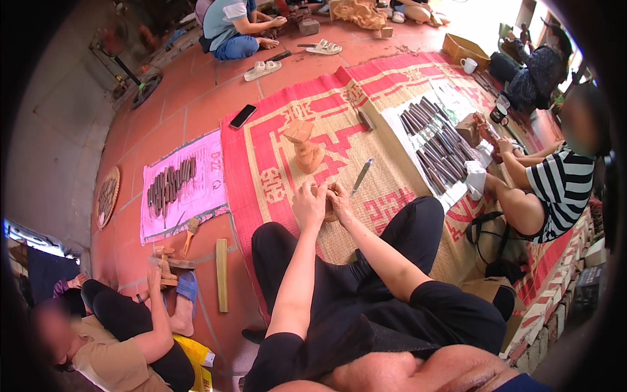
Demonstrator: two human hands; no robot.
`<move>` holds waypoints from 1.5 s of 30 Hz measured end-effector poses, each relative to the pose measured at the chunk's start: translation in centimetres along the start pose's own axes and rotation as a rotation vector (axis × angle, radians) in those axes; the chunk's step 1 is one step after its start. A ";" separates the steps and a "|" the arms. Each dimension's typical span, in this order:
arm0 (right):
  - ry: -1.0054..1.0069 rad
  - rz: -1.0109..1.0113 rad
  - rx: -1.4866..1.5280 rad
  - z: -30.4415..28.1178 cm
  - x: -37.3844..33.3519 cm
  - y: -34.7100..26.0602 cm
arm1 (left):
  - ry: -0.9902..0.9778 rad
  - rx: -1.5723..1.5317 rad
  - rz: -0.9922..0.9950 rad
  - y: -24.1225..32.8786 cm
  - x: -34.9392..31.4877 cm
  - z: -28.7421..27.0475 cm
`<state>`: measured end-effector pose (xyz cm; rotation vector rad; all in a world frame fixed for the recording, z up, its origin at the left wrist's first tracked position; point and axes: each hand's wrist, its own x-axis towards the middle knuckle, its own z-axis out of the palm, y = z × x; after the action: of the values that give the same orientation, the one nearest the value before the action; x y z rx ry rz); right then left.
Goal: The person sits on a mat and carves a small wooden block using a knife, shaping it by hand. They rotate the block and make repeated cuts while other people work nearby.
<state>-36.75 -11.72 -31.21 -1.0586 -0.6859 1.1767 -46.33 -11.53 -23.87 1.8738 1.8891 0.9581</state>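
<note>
Over the straw mat (385, 163) in the head view, the left hand (308, 205) and right hand (340, 201) were closed together around a small brown piece (331, 215), mostly hidden behind them. It was probably wood, so likely light, stiff and not slippery, though any fine detail might chip; its lower sides seemed the surest place to hold. A carved figure (308, 155) stood just beyond, and a slim tool (362, 176) lay to the right. The red-and-tan mat covered part of a tiled floor (186, 95), where other people (225, 29) sat.
</note>
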 end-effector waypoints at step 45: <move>0.172 -0.102 -0.659 -4.1 1.6 2.2 | -0.038 -0.052 0.027 -0.3 -0.2 -0.6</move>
<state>-33.58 -11.27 -34.89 -1.6286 -1.0097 0.7658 -46.92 -11.87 -23.69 1.8793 1.8043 0.9630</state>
